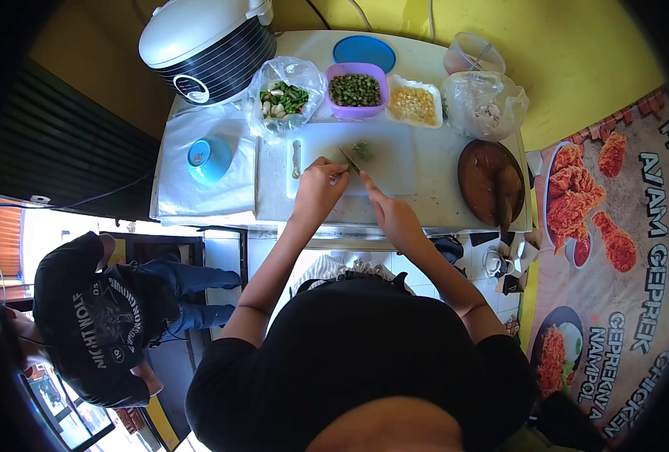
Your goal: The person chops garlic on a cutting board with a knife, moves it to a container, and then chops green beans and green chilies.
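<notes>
My left hand (319, 186) is closed over the white cutting board (397, 169), its fingertips pinching a slim green vegetable, perhaps a bean, mostly hidden by the fingers. In my right hand (396, 220) is a knife (350, 161), its blade slanting up and left beside the left fingertips. A few cut green pieces (361, 148) lie on the board just beyond the blade. Behind the board stands a purple container (386, 94) full of chopped green pieces. To its left, a clear plastic bag (313, 79) holds green chillies and pale cloves.
A white tray (439, 113) holds yellowish pieces, with another plastic bag (500, 102) beside it. A stone mortar (474, 177) with pestle sits right. A blue bowl (212, 160), rice cooker (206, 45) and blue lid (365, 53) also rest there. A person (108, 316) stands left.
</notes>
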Tool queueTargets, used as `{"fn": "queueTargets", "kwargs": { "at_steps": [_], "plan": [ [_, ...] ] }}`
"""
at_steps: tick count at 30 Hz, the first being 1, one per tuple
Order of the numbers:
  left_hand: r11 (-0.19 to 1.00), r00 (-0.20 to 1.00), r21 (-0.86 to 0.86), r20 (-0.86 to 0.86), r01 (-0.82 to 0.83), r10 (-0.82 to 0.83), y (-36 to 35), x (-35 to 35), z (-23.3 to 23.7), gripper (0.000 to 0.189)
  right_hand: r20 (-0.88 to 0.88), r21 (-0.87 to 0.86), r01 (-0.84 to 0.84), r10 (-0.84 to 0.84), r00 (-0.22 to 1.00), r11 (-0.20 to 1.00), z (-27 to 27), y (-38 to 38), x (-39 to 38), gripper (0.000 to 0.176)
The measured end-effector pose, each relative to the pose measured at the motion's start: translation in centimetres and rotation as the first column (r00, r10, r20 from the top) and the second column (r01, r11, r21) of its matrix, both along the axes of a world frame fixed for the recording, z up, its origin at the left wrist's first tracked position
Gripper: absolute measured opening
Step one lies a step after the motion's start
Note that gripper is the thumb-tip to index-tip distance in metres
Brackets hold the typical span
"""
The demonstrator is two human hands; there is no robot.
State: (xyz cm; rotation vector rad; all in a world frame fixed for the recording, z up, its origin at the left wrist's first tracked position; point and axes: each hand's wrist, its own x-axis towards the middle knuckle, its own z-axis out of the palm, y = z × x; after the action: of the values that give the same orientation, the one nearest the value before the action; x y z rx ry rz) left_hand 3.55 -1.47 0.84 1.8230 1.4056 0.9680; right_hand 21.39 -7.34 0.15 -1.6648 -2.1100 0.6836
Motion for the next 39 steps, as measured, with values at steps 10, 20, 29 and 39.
{"fn": "queueTargets", "kwargs": {
  "at_steps": [10, 20, 29, 39],
  "plan": [
    [0.997, 0.996, 0.017, -0.036, -0.076, 0.076, 0.0, 0.0, 0.2, 0.020, -0.344, -0.094, 0.016, -0.047, 0.938, 0.995, 1.0, -0.5, 1.4, 0.048],
    [0.997, 0.997, 0.008, -0.018, -0.071, 0.071, 0.3, -0.1, -0.3, 0.020, -0.237, -0.079, -0.005, -0.014, 0.971, 0.997, 1.5, -0.5, 0.8, 0.049],
    [0.996, 0.996, -0.041, 0.037, -0.079, 0.081, 0.0, -0.2, 0.3, 0.018, 0.227, -0.006, -0.019, 0.020, 0.974, 1.000, 0.0, -1.1, -0.4, 0.076],
    [0.997, 0.996, -0.012, 0.043, -0.079, 0.079, 0.2, -0.4, 0.0, 0.017, 0.068, 0.007, -0.051, 0.050, 0.996, 0.999, 0.1, -0.2, 0.1, 0.068]
  ]
}}
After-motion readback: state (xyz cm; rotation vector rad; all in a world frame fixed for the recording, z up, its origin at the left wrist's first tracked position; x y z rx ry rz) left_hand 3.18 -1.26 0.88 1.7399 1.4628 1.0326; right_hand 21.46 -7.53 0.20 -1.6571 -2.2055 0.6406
